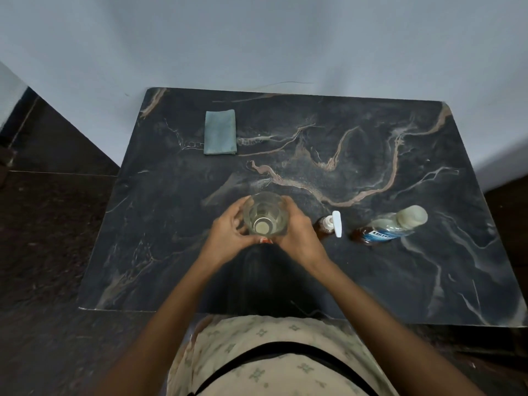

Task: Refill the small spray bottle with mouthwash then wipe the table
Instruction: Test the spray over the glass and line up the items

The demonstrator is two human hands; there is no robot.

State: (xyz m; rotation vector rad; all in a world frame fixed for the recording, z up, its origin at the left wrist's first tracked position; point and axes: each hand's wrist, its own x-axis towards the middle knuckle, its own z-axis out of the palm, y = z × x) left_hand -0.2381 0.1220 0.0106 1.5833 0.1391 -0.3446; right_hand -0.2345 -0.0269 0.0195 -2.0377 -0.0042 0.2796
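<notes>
Both hands, left (pixel 228 228) and right (pixel 297 232), grip clear bottle (pixel 265 215); spray bottle (pixel 328 225) just right, untouched.

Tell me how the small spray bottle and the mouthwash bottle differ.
The small spray bottle is much smaller than the mouthwash bottle. The small spray bottle has a white pump top; the mouthwash bottle has a wide pale cap. Only the mouthwash bottle shows a blue label. Both stand on the table, holding amber-brown liquid.

a clear glass tumbler (pixel 265 214) stands upright above the dark floor (pixel 51 224).
</notes>
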